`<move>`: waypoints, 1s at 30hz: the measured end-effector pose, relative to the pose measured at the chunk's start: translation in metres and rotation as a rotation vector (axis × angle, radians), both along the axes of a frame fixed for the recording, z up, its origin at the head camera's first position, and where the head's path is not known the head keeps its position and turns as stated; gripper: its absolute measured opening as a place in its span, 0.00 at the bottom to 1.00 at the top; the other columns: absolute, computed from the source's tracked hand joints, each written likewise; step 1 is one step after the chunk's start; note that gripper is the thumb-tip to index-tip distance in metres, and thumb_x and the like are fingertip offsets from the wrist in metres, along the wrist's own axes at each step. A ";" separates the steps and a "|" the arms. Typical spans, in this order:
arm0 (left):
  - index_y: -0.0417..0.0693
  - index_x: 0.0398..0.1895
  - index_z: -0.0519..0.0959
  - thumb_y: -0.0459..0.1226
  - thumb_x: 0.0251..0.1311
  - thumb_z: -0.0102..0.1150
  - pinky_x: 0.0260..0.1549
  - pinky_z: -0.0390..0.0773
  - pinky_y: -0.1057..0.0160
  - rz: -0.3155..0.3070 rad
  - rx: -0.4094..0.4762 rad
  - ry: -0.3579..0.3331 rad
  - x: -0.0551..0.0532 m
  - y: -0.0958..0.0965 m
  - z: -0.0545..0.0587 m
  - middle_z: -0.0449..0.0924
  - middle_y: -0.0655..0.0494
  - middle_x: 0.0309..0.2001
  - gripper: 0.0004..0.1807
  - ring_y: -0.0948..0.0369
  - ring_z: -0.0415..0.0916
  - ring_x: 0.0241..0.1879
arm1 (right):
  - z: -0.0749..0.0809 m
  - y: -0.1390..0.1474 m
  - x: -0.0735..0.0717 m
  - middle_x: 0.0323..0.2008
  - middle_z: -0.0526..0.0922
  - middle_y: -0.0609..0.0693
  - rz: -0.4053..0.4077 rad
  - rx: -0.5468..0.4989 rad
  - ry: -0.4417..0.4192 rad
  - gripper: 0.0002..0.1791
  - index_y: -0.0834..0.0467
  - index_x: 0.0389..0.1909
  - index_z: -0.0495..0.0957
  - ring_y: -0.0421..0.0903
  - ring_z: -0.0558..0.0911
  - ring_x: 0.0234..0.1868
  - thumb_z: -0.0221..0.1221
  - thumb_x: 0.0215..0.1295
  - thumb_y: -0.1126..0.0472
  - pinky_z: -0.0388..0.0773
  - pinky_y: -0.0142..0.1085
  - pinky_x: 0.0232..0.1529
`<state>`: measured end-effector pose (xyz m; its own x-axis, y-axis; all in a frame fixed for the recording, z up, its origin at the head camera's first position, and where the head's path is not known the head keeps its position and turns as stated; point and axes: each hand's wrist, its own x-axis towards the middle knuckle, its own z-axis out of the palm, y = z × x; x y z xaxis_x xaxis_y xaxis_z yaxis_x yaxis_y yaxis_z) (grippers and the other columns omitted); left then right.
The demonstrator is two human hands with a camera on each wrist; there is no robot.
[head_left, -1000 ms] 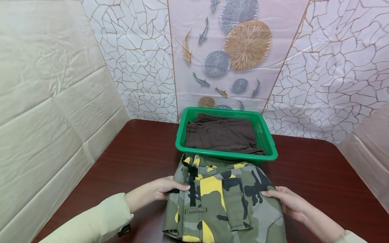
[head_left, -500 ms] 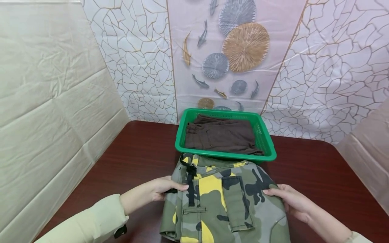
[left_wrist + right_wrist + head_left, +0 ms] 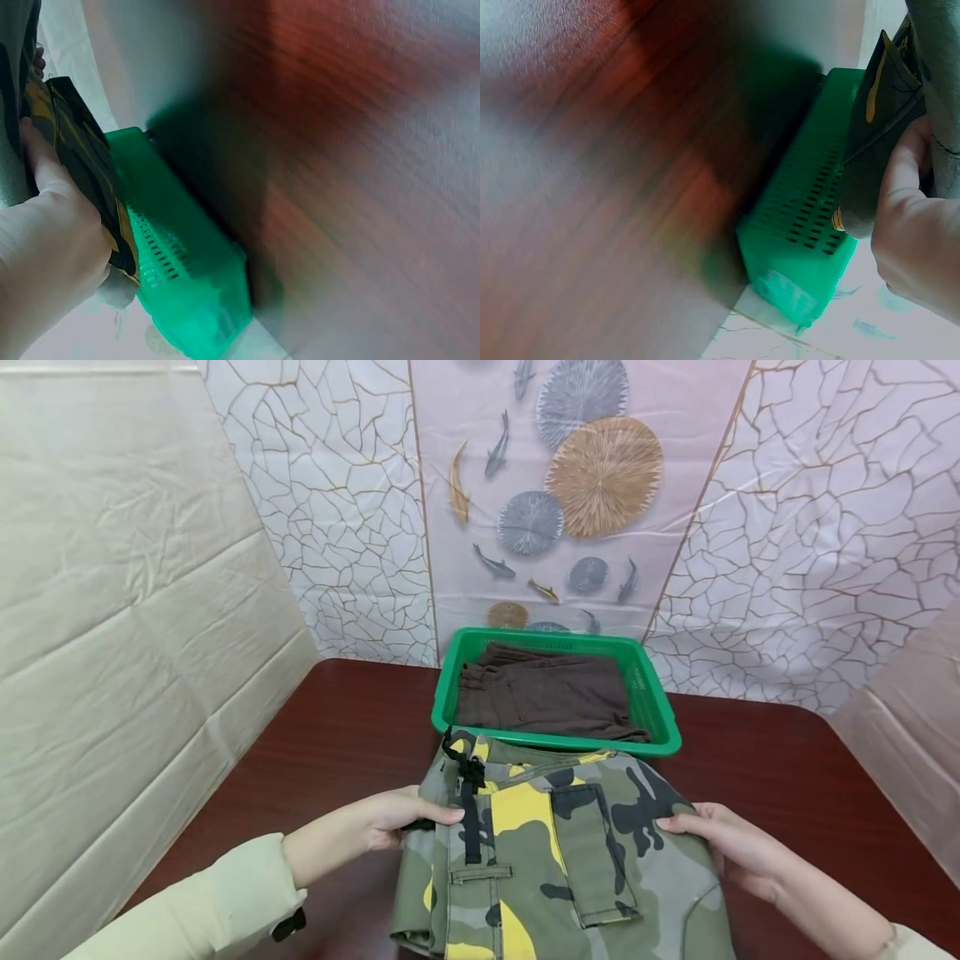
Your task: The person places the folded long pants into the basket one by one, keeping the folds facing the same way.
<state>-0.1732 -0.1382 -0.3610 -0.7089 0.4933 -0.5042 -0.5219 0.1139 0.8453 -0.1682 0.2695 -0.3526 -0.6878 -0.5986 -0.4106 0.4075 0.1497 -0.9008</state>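
Note:
Folded camouflage trousers (image 3: 525, 852) in grey, green, black and yellow hang between both hands, in front of the basket in the head view. A black strap with a buckle (image 3: 471, 810) lies near their left side. My left hand (image 3: 393, 818) grips the left edge, thumb on top and fingers hidden beneath. On the right edge, my right hand (image 3: 738, 843) holds the cloth the same way. Both wrist views show the folded trousers (image 3: 82, 165) raised above the table, beside the basket's wall. Their far edge overlaps the basket's front rim in the head view.
A green perforated plastic basket (image 3: 667, 718) stands at the back middle of the dark red wooden table (image 3: 337, 727). Inside it lie folded dark brown trousers (image 3: 555, 689). Patterned cloth (image 3: 360, 527) covers the wall behind, with pale cloth (image 3: 135, 652) along the left.
Both hands have raised the camouflage trousers slightly, and their far edge now covers more of the basket's front rim. The right hand has shifted a little to the right and up.

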 end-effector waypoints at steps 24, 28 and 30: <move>0.39 0.58 0.67 0.34 0.63 0.54 0.43 0.82 0.59 0.019 -0.039 0.087 -0.031 -0.004 0.049 0.83 0.57 0.35 0.21 0.63 0.83 0.34 | 0.054 -0.010 -0.025 0.27 0.87 0.40 -0.076 0.212 0.171 0.14 0.46 0.31 0.81 0.36 0.85 0.29 0.47 0.71 0.56 0.81 0.32 0.34; 0.39 0.55 0.68 0.34 0.63 0.53 0.40 0.83 0.61 0.038 -0.038 0.100 -0.039 -0.002 0.061 0.83 0.57 0.32 0.18 0.63 0.83 0.32 | 0.064 -0.009 -0.034 0.26 0.87 0.39 -0.089 0.228 0.175 0.16 0.45 0.29 0.82 0.36 0.85 0.29 0.47 0.71 0.55 0.81 0.31 0.34; 0.39 0.51 0.70 0.35 0.64 0.53 0.38 0.83 0.63 0.059 -0.040 0.102 -0.044 -0.001 0.067 0.83 0.57 0.30 0.15 0.64 0.83 0.30 | 0.069 -0.009 -0.040 0.26 0.86 0.39 -0.099 0.207 0.174 0.17 0.45 0.29 0.83 0.35 0.85 0.28 0.46 0.72 0.55 0.81 0.31 0.34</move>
